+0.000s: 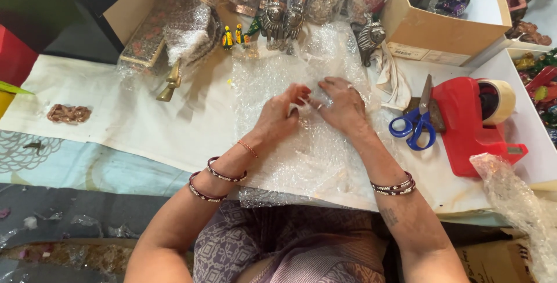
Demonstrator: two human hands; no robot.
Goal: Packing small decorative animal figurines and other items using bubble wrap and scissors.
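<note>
On bubble wrap (301,155): left hand (281,115), right hand (342,106) pinching wrap; wrapped item unseen.

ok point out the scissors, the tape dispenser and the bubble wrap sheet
scissors (413,127), head view, on the blue handles
tape dispenser (467,126), head view, on its red body
bubble wrap sheet (307,161), head view, on its middle below the hands

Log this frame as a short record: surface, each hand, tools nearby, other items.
surface: white cloth-covered table
left hand: pinching the clear bubble wrap sheet
right hand: pressing the same sheet, fingertips meeting the left's
tools: blue-handled scissors, red tape dispenser
other: small metal figurines, cardboard box
</note>
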